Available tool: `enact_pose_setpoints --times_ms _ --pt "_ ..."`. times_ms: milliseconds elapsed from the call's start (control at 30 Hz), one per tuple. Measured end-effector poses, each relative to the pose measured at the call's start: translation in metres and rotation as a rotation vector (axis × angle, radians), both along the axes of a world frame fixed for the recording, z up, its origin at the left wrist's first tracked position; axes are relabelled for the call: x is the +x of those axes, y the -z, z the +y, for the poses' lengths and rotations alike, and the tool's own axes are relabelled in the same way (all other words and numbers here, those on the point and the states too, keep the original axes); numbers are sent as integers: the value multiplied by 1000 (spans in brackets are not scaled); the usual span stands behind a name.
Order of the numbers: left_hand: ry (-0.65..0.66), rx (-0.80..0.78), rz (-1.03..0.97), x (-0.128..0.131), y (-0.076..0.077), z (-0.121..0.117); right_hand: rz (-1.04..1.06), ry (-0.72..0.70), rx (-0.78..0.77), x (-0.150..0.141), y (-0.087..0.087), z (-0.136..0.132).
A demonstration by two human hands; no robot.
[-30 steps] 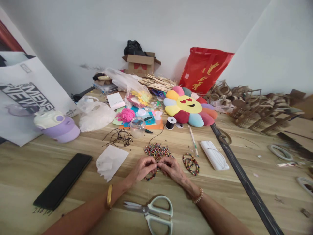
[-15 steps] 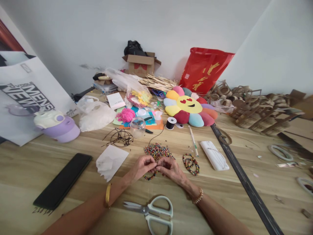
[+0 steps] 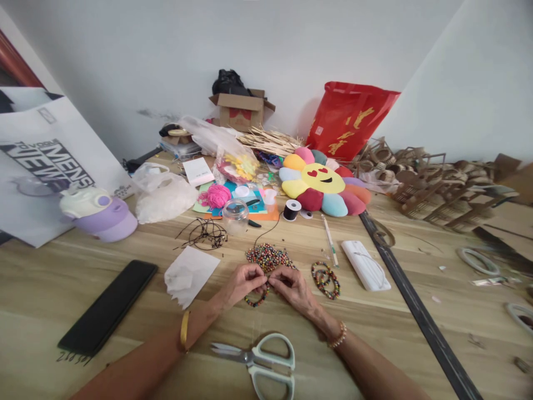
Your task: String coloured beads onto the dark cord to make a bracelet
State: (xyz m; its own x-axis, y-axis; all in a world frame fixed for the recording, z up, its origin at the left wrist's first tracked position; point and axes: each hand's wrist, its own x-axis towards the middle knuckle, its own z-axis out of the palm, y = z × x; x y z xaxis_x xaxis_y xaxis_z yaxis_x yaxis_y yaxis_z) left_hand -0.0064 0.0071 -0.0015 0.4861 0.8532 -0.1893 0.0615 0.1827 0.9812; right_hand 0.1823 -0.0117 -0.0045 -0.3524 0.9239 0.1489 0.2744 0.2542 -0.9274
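Observation:
My left hand (image 3: 245, 285) and my right hand (image 3: 292, 286) meet fingertip to fingertip over the table, both pinched closed. Below my left fingers hangs a curved string of multicoloured beads (image 3: 257, 301); its upper part is hidden by the fingers. What sits between the right fingertips is too small to see clearly; it seems to be the string's end. Just behind the hands lies a heap of loose beads (image 3: 268, 255), with a black cord running from it to a white-ended spool (image 3: 292, 209). Beaded bracelets (image 3: 325, 280) lie right of my right hand. Scissors (image 3: 271, 358) rest in front.
Left of the hands are a torn white paper (image 3: 191, 272) and a black flat case (image 3: 108, 308). A white power bank (image 3: 365, 265) lies at right beside a long black strip (image 3: 416, 305). Behind stand a clear jar (image 3: 235, 216), pink yarn (image 3: 219, 196) and a flower cushion (image 3: 322, 180).
Both hands stay in nearly the same place, with only small shifts of the fingertips. The bead string under the left fingers moves slightly. Nothing else on the table has moved.

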Motion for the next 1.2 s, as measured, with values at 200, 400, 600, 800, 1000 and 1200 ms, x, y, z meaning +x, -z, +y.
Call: enact_pose_setpoints --times_ms 200,400,600,800,1000,1200 --pt "-7 -25 -42 -2 -3 0 -149 186 525 0 -18 -8" --pt "-1 56 -56 0 2 -1 -167 53 458 -4 -16 -12" --pt "-16 109 -25 1 2 -1 -217 -31 343 -7 -8 -10" --pt "-26 76 -16 1 4 0 -231 -27 340 -4 -9 -8" --pt "-19 51 -14 0 7 2 -173 15 286 -7 -7 -9" --pt "-9 73 -6 0 6 2 -119 44 60 -11 -5 -10"
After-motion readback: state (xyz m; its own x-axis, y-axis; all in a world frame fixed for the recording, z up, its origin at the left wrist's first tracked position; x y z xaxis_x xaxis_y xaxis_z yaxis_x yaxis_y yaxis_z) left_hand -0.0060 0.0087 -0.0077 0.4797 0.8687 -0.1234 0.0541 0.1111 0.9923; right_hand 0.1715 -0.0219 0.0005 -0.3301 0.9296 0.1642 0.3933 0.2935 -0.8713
